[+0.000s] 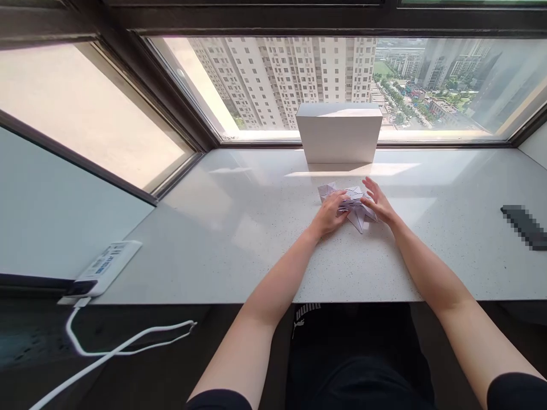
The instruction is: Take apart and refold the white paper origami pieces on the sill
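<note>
A folded white paper piece point(357, 217) with pointed flaps lies on the pale speckled counter point(256, 267), between my two hands. My left hand point(331, 214) grips its left side, with fingers over the top and the thumb near the front edge. On the other side, my right hand point(379, 204) has its fingers spread and raised. Its thumb is close to the paper's right side; whether it touches, I cannot tell. Part of the paper is hidden under my left fingers.
Behind the paper, a white box point(339, 136) stands against the window. A dark pixelated object point(525, 226) lies at the right. On the left are a white power strip point(109, 267) and a white cable point(115, 353) hanging past the counter's front edge.
</note>
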A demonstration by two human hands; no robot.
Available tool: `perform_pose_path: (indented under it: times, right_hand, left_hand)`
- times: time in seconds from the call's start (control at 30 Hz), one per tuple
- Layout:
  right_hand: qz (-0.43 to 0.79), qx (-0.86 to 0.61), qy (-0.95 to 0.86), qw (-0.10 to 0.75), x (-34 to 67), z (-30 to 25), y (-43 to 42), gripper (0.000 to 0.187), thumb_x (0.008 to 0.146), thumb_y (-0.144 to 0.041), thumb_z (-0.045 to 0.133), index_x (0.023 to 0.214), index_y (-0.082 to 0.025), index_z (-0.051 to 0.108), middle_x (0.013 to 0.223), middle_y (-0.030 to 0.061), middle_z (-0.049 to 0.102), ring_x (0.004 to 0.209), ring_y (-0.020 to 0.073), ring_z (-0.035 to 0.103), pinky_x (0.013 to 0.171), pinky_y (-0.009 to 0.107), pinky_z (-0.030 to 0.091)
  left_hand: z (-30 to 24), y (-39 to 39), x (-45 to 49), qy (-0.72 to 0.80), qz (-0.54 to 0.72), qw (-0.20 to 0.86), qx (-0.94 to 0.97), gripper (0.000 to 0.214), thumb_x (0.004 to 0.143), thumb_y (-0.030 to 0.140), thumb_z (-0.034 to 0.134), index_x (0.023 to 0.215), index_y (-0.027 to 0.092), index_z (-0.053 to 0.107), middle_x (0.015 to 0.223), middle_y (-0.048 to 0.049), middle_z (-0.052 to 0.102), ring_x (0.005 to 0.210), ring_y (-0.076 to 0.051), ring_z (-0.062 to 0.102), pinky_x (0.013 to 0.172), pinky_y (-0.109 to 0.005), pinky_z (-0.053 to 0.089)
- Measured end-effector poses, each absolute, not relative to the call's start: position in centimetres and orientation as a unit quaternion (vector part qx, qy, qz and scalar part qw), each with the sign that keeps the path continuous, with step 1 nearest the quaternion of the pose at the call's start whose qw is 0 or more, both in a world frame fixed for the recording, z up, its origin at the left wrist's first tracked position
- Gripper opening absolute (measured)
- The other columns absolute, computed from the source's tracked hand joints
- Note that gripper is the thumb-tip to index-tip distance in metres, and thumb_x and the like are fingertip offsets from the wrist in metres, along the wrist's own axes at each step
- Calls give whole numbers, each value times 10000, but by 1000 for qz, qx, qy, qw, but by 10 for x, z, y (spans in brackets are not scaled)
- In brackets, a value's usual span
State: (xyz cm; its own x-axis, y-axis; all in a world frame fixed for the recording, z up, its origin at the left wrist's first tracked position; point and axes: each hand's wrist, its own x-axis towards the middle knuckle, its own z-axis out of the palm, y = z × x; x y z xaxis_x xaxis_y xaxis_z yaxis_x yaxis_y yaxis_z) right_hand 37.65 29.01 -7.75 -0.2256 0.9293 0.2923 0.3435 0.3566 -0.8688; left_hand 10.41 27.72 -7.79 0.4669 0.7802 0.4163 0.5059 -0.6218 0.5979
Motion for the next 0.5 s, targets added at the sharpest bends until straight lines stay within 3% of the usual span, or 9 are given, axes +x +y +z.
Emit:
perform_pose_path:
  times: [0.07,0.17,0.23,0.37,0.43,0.5]
  right_hand:
    - [353,-452,-686,448,382,-72,292,1264,973,-1132,537,1932,-319,411,1932,196,541,1814,463,478,1430,719,461]
    - [341,-476,-667,460,388,-61,291,1198,1034,-1126,319,1900,-313,471,1919,176,567,1811,449,485,1453,712,425]
    - [321,-488,-692,425,390,-56,288,1227,1001,-1141,419,1901,-309,480,1946,174,530,1835,458,440,1493,711,357]
    - [284,-514,-765,263,382,-56,283,1523,774,-1173,741,1945,-254,421,2023,216,374,1911,534,225,1544,738,195]
    - [265,-527,-782,203,373,-57,281,1583,751,-1169,766,1962,-223,383,2026,237,354,1912,553,205,1548,746,153]
    - [247,-533,-788,183,364,-55,279,1477,847,-1163,672,1951,-219,408,1994,244,421,1883,548,299,1539,750,168]
  left_hand:
    - [-76,278,101,366,310,209,852,536,1063,409,911,1562,298,753,1824,-160,645,1767,-385,559,1508,-602,431]
    - [-70,280,93,350,300,222,859,905,935,677,1026,1683,282,703,1880,-187,584,1816,-434,485,1546,-647,334]
    - [-66,284,87,357,284,240,857,1210,801,850,1054,1788,296,626,1955,-196,488,1893,-477,330,1573,-687,216]
    - [-62,294,71,404,213,296,839,1689,575,1049,1025,1964,339,380,2076,-199,185,1945,-528,-28,1565,-744,22]
    - [-64,299,61,428,187,321,824,1815,511,1089,1009,1999,353,273,2088,-195,74,1934,-542,-109,1552,-766,-3]
    - [-67,303,52,441,187,327,815,1831,514,1137,957,2007,361,236,2086,-194,91,1936,-553,-60,1550,-773,74]
